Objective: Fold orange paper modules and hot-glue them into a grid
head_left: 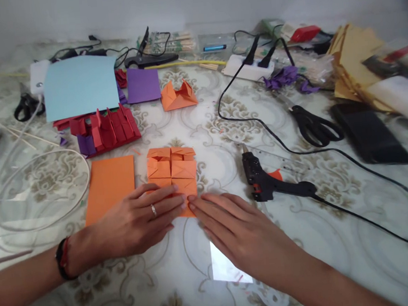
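Note:
A folded orange paper piece, creased into square pockets, lies on the table in front of me. My left hand rests flat across its lower left part, fingers stretched out and a ring on one of them. From the right, my right hand touches its lower right corner with straight fingertips; the thumb is hidden. Both hands' fingertips nearly meet on the paper. Partly beneath my left hand and wrist lies a flat orange paper sheet. Behind stands a smaller folded orange paper piece.
Left are red folded papers, a light blue sheet and a purple square. To the right lie a black glue gun with its cord, scissors and a dark phone-like slab. A white power strip sits behind.

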Action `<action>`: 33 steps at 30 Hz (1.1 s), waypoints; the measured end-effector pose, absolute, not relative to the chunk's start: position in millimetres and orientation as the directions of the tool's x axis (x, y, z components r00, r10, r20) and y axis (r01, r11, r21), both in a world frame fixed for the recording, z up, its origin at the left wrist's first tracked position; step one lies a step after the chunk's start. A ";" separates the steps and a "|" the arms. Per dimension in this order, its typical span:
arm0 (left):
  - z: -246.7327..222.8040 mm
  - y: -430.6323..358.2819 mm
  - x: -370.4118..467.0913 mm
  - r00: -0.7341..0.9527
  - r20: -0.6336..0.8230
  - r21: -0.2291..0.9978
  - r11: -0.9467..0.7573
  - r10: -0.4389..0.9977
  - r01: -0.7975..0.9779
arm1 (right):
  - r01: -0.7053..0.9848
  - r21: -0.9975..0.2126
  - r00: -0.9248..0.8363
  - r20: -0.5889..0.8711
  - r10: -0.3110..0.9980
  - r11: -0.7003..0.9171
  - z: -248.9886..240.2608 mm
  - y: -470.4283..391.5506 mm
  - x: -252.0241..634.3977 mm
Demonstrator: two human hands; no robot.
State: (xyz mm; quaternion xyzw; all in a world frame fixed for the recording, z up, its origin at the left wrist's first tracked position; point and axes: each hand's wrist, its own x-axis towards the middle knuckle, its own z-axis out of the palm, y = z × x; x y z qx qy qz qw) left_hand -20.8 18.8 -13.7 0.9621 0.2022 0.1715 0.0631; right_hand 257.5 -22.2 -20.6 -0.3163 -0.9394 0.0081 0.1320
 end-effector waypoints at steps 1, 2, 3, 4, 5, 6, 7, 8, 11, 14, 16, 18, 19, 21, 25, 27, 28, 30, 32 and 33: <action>-13.5 18.3 -24.5 0.869 0.278 0.202 -0.909 0.410 0.364 | 0.595 -0.104 -0.764 0.235 0.601 0.797 -21.9 -24.3 259.2; -13.4 17.9 -27.9 0.876 0.256 0.215 -0.908 0.409 0.361 | 0.599 -0.112 -0.760 0.233 0.607 0.793 -23.1 -25.9 260.7; -13.4 17.9 -30.8 0.878 0.226 0.230 -0.899 0.421 0.372 | 0.604 -0.121 -0.753 0.236 0.614 0.787 -24.2 -26.9 261.8; -13.6 18.1 -33.2 0.882 0.193 0.246 -0.891 0.430 0.381 | 0.608 -0.128 -0.747 0.241 0.620 0.783 -25.2 -27.4 262.6; -13.8 18.7 -35.1 0.887 0.172 0.262 -0.888 0.429 0.378 | 0.610 -0.133 -0.745 0.239 0.623 0.781 -25.9 -27.5 263.2; -14.3 19.5 -36.6 0.892 0.164 0.278 -0.887 0.421 0.368 | 0.611 -0.138 -0.744 0.236 0.625 0.780 -26.4 -27.3 263.5; -14.8 20.4 -37.8 0.897 0.163 0.291 -0.889 0.410 0.353 | 0.610 -0.144 -0.746 0.229 0.626 0.779 -26.8 -27.0 263.7; -15.4 21.4 -38.7 0.902 0.167 0.298 -0.892 0.399 0.339 | 0.607 -0.150 -0.748 0.224 0.624 0.781 -27.1 -26.6 263.8; -17.1 23.2 -40.3 0.909 0.146 0.287 -0.896 0.391 0.340 | 0.589 -0.165 -0.762 0.214 0.611 0.791 -28.4 -25.3 263.4; -18.0 22.5 -40.0 0.906 0.128 0.276 -0.892 0.403 0.357 | 0.576 -0.165 -0.774 0.208 0.599 0.801 -29.6 -24.3 262.0; -18.0 21.7 -38.9 0.902 0.130 0.277 -0.888 0.412 0.366 | 0.579 -0.168 -0.773 0.196 0.603 0.798 -29.6 -23.8 260.9; -17.6 21.3 -37.7 0.902 0.136 0.269 -0.892 0.410 0.364 | 0.585 -0.181 -0.769 0.183 0.612 0.790 -28.9 -23.5 260.1; -17.3 21.2 -37.2 0.904 0.141 0.262 -0.895 0.405 0.360 | 0.589 -0.188 -0.767 0.175 0.617 0.786 -28.4 -23.5 259.9; -16.9 20.8 -36.6 0.905 0.146 0.255 -0.899 0.400 0.357 | 0.596 -0.197 -0.763 0.163 0.625 0.779 -27.5 -23.4 259.7; -17.4 18.2 -35.8 0.890 0.144 0.259 -0.885 0.432 0.388 | 0.597 -0.219 -0.760 0.153 0.632 0.772 -25.8 -22.5 260.0; -18.3 16.4 -34.7 0.879 0.165 0.261 -0.879 0.447 0.398 | 0.589 -0.232 -0.764 0.151 0.627 0.774 -24.1 -21.1 260.4; -18.7 15.6 -33.9 0.875 0.178 0.263 -0.878 0.451 0.399 | 0.584 -0.232 -0.766 0.160 0.623 0.778 -23.0 -20.3 260.8; -19.5 14.8 -32.3 0.869 0.194 0.266 -0.877 0.455 0.400 | 0.577 -0.215 -0.765 0.195 0.614 0.788 -20.2 -18.7 261.6; -20.0 15.0 -31.2 0.867 0.191 0.268 -0.874 0.460 0.405 | 0.577 -0.200 -0.762 0.216 0.610 0.792 -17.7 -17.5 262.3; -20.1 15.3 -31.0 0.867 0.188 0.270 -0.873 0.462 0.406 | 0.576 -0.203 -0.762 0.216 0.610 0.792 -16.8 -17.2 262.5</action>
